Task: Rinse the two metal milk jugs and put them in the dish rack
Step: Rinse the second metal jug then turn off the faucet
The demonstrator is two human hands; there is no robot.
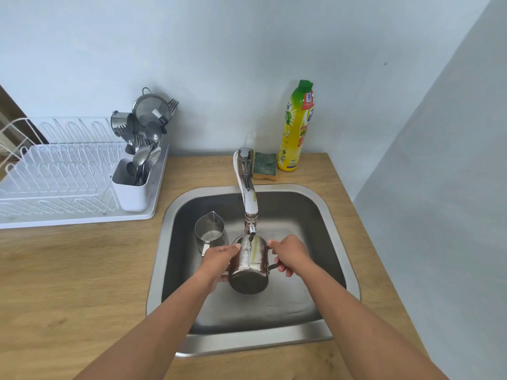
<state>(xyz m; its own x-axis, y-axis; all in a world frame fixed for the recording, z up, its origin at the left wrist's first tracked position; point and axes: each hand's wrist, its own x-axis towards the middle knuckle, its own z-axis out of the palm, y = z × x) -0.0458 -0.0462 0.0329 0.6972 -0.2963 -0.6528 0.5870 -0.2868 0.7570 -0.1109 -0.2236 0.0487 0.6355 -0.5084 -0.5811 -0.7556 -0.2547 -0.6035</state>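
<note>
I hold one metal milk jug (248, 272) tipped on its side under the tap (248, 187), its base facing me. A thin stream of water runs onto its wall. My left hand (219, 257) grips the jug's left side. My right hand (289, 255) is closed on its handle at the right. The second metal jug (210, 227) stands upright in the steel sink (333, 215), left of the tap, spout pointing away. The white dish rack (60, 174) sits on the counter at the left.
A cutlery holder (131, 187) full of spoons, forks and a strainer sits at the rack's right end. A green and yellow sponge (264, 165) and a yellow dish soap bottle (296, 127) stand behind the sink. A wall closes the right side.
</note>
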